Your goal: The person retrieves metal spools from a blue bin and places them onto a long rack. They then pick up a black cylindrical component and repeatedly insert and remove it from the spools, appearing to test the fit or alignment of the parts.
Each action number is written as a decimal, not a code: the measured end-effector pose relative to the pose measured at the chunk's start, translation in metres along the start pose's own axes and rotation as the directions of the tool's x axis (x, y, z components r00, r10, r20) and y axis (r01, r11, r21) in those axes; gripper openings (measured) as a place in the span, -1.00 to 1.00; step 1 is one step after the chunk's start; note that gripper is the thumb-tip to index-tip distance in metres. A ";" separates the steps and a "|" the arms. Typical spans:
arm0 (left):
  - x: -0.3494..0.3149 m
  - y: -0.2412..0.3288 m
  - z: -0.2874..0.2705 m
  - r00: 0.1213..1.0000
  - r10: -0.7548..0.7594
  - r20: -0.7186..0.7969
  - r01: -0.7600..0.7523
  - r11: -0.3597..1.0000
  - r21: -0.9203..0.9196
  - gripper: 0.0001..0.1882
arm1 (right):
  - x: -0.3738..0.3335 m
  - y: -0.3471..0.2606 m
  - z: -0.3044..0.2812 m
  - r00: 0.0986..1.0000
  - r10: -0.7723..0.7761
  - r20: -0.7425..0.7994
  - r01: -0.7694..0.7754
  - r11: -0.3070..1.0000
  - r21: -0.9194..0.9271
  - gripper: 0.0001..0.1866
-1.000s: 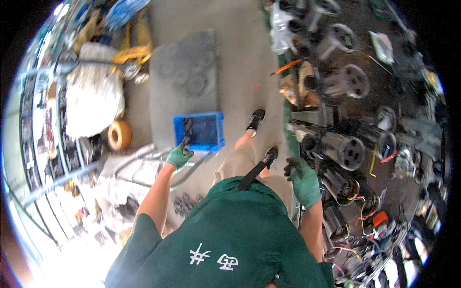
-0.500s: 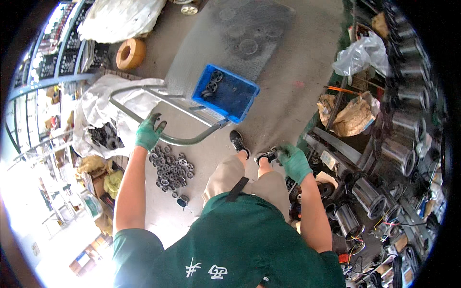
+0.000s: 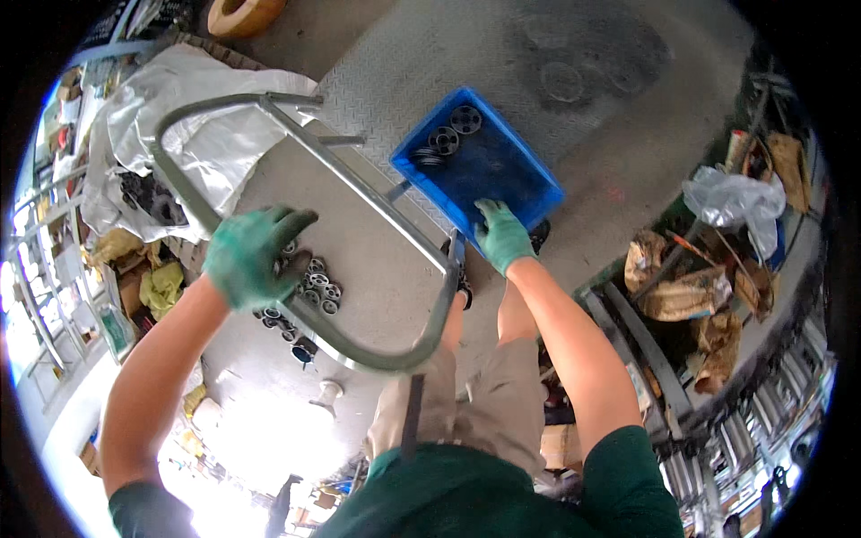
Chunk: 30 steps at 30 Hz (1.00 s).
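Observation:
A blue plastic bin [image 3: 547, 184] sits on the near end of a grey tread-plate platform [image 3: 395, 85]. Several small dark spoked wheels [image 3: 444, 140] lie at its far left end. My right hand [image 3: 504, 238], in a green glove, has its fingers hooked over the bin's near rim. My left hand [image 3: 251, 255], gloved too and slightly blurred, is at the left part of the platform cart's metal tube handle [image 3: 377, 211]. Its fingers are spread, not wrapped round the tube; whether the palm touches it I cannot tell.
A pile of small wheels [image 3: 318, 285] lies on the floor beyond my left hand. A white sheet or sack [image 3: 215, 134] with dark parts spreads at the left. Torn brown paper bags [image 3: 673, 287], clear plastic [image 3: 735, 206] and metal bars [image 3: 628, 336] stand along the right.
My right hand has come from beside my right leg up to the bin's near rim. The bin and cart handle appear nearer and turned in view. My left hand stays by the handle.

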<state>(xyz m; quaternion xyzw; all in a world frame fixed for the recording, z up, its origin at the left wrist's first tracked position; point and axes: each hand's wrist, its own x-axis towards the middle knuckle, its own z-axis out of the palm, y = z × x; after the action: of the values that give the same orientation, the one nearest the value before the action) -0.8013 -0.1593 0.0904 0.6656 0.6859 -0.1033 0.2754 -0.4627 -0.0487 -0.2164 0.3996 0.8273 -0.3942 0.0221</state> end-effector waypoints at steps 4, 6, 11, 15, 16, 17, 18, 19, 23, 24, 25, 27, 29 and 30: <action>0.016 -0.012 0.008 0.993 0.092 -0.071 -0.096 0.994 -0.059 -0.43 | 0.111 0.014 0.074 0.982 0.053 0.181 -0.034 0.994 -0.104 -0.40; 0.014 -0.009 0.017 0.989 0.092 -0.117 -0.101 0.993 -0.067 -0.49 | 0.157 0.024 0.110 0.972 -0.055 0.230 0.096 0.981 -0.170 -0.43; 0.019 -0.024 0.028 0.983 0.157 -0.096 -0.168 0.978 -0.124 -0.52 | 0.221 0.055 0.168 0.822 -0.339 0.457 0.530 0.750 -0.396 -0.50; 0.007 -0.017 0.018 0.992 0.119 0.039 -0.114 0.986 -0.121 -0.59 | 0.249 0.022 0.161 0.860 -0.069 0.506 0.223 0.942 -0.250 -0.52; 0.004 -0.018 0.016 0.988 0.106 0.112 -0.090 0.986 -0.138 -0.63 | 0.250 0.038 0.171 0.857 -0.202 0.475 0.381 0.869 -0.317 -0.52; 0.001 -0.018 0.013 0.978 0.096 0.186 -0.068 0.986 -0.154 -0.67 | 0.249 0.049 0.178 0.828 -0.334 0.450 0.517 0.765 -0.385 -0.52; 0.004 -0.018 0.013 0.985 0.086 0.151 -0.063 0.986 -0.151 -0.68 | 0.244 0.054 0.179 0.867 -0.297 0.399 0.434 0.844 -0.314 -0.50; 0.008 -0.016 0.014 0.990 0.079 0.117 -0.061 0.987 -0.146 -0.69 | 0.235 0.058 0.180 0.904 -0.251 0.347 0.343 0.910 -0.234 -0.48; 0.013 -0.028 0.026 0.994 0.112 0.018 -0.110 0.987 -0.114 -0.56 | 0.179 0.064 0.128 0.942 0.225 0.250 -0.255 0.962 0.097 -0.51; 0.020 -0.007 0.009 0.995 0.055 0.088 -0.050 0.997 -0.056 -0.58 | 0.162 0.063 0.122 0.902 0.292 0.319 -0.386 0.875 0.291 -0.50; 0.025 0.002 0.000 0.977 -0.043 0.211 0.053 0.998 -0.041 -0.62 | 0.141 0.074 0.115 0.845 0.365 0.390 -0.520 0.729 0.445 -0.48; 0.055 0.002 0.011 0.933 -0.181 0.313 0.217 0.972 -0.087 -0.64 | 0.094 0.095 0.104 0.767 0.419 0.485 -0.603 0.212 0.769 -0.45; 0.099 -0.002 0.032 0.854 -0.216 0.473 0.418 0.827 -0.376 -0.56 | 0.056 0.103 0.089 0.729 0.400 0.556 -0.525 -0.195 0.829 -0.40; 0.138 -0.007 0.051 0.838 -0.111 0.534 0.351 0.859 -0.373 -0.54 | 0.045 0.109 0.084 0.719 0.384 0.579 -0.445 -0.386 0.808 -0.38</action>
<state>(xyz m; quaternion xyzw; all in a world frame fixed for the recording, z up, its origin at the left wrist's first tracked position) -0.7901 -0.0680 -0.0245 0.4423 0.6743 -0.1393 0.5747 -0.4430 -0.0361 -0.3590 0.5391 0.0152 -0.8335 -0.1202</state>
